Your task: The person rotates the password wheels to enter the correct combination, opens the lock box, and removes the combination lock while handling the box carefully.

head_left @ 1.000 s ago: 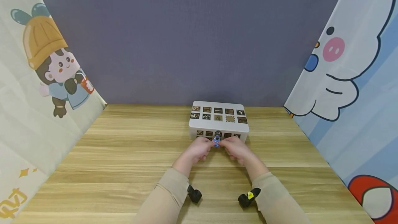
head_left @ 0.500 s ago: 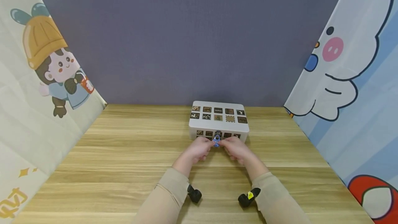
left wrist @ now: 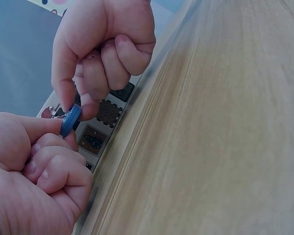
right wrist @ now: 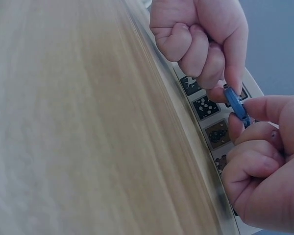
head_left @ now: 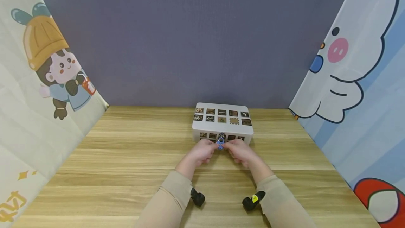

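Note:
A white box [head_left: 218, 127] printed with small brown square pictures stands lid down near the back wall. At the metal latch [head_left: 222, 135] on its front sits a small blue padlock [head_left: 220, 145] with a silvery shackle. My left hand [head_left: 203, 151] pinches one side of the padlock between thumb and index finger, and my right hand [head_left: 239, 151] pinches the other. In the left wrist view the blue padlock body [left wrist: 71, 121] shows edge-on between both sets of fingertips. The right wrist view shows the same grip; whether the shackle is closed cannot be made out.
The wooden table [head_left: 133, 157] reaches to a grey back wall [head_left: 202, 41]. Cartoon-printed side panels stand left [head_left: 19, 80] and right [head_left: 354, 97]. A black wrist camera is strapped at each sleeve [head_left: 177, 189].

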The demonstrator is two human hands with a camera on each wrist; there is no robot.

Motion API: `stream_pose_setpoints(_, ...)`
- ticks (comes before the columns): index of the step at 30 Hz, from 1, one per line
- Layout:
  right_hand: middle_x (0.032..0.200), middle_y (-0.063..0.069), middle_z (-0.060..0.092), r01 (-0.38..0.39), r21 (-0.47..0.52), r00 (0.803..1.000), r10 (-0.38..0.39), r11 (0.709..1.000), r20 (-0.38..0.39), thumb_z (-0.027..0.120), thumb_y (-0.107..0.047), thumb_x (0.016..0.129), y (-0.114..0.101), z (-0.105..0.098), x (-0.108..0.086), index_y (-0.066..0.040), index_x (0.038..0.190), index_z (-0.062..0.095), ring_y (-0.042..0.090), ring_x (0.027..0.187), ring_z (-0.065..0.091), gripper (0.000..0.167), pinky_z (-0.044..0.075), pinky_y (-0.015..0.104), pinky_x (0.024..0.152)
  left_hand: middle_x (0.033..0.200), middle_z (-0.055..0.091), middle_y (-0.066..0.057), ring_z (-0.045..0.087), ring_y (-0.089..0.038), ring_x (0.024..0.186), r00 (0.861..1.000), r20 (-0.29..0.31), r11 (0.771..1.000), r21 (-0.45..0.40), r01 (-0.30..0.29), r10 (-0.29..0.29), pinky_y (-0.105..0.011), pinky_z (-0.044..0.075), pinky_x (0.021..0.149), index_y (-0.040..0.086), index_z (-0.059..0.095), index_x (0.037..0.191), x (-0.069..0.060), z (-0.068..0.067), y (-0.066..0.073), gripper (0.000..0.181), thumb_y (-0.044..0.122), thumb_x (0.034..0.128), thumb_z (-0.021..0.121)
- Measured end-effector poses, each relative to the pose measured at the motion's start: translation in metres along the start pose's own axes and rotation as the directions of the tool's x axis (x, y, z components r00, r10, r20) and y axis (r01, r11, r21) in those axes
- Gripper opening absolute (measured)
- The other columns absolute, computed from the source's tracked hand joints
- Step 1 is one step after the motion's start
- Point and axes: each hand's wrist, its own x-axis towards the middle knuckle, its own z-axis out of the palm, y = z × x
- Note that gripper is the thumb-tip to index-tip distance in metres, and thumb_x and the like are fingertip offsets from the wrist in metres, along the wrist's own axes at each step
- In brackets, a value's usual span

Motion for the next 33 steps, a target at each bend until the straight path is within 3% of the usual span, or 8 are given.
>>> stream_pose_setpoints(33,0.054,-0.007,0.032,0.007,-0.012,0.999,-0.006,1.000,0.051,0.064,-0.039,0.099,-0.012,-0.023,-0.009,0.001,0.111,0.070,0.008,0.046,0.026,0.042,0.024,0.022,0.041,0.057,0.037,0.007,0.033,-0.008,0.046,1.000,-0.004,1.000,0.005,-0.011,0.011,-0.021,0.034,0.043,-0.006,0.068,0.104,-0.001,0.002,0.000,0.029,0.021,0.1035,0.058)
